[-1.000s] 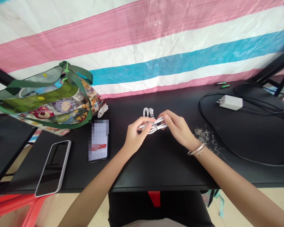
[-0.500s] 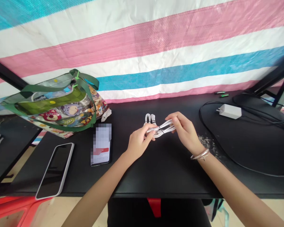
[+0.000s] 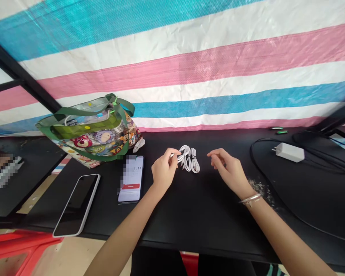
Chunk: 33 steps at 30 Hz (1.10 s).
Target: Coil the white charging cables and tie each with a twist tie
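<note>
Two bundles of white cable lie side by side on the black table, a looped cable (image 3: 185, 156) and, touching it on the right, a tied cable (image 3: 194, 163). My left hand (image 3: 164, 167) is at the left edge of the looped one, thumb and forefinger pinched on a white part of it; the pinched end is mostly hidden by the fingers. To the right of the bundles, a short gap away, my right hand (image 3: 225, 167) hovers with loosely bent fingers and nothing visible in them. A silver bracelet (image 3: 250, 199) circles that wrist.
Left of my hands are a lit phone (image 3: 131, 178), a dark-screened phone (image 3: 77, 205) with a pale case, and a clear cartoon bag (image 3: 94, 138) with green handles. On the right are a white charger (image 3: 289, 152) and a long black cable (image 3: 271, 188). Striped sheeting (image 3: 189, 69) hangs behind.
The cable bundle that both hands held between them now rests on the table beside the other. My right hand has let go and drawn apart from it. The view has shifted slightly.
</note>
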Tool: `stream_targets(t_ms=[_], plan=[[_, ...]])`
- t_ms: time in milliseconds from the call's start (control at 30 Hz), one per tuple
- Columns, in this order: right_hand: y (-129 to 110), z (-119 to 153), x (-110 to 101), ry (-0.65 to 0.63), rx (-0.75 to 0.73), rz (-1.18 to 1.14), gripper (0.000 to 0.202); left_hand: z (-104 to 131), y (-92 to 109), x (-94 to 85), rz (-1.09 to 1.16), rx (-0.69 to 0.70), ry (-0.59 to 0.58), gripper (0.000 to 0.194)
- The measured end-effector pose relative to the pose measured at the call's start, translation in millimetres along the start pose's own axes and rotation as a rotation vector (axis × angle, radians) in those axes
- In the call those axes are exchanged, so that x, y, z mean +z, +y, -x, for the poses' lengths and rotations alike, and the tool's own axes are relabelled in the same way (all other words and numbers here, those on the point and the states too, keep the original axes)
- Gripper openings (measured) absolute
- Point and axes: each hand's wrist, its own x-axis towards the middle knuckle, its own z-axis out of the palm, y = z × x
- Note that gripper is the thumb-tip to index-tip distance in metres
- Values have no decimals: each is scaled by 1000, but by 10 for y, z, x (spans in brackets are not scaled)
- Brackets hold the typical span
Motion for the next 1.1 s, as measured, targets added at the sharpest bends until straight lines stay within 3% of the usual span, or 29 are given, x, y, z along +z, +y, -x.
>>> stream_targets(t_ms=[200,367,733,1100], plan=[[41,0,27,-27,-36,155,17,-52,-46,-57,-192,-23,10,23],[31,-8,-6,19,-81,245,15,-70,-29,-94,-359,-34,-113,22],[-8,6,30,-24,-144,297,13,-38,-35,-28,-376,85,-306,17],[-45,6,13,-45,-160,315,14,-55,-22,-48,-359,96,-227,16]])
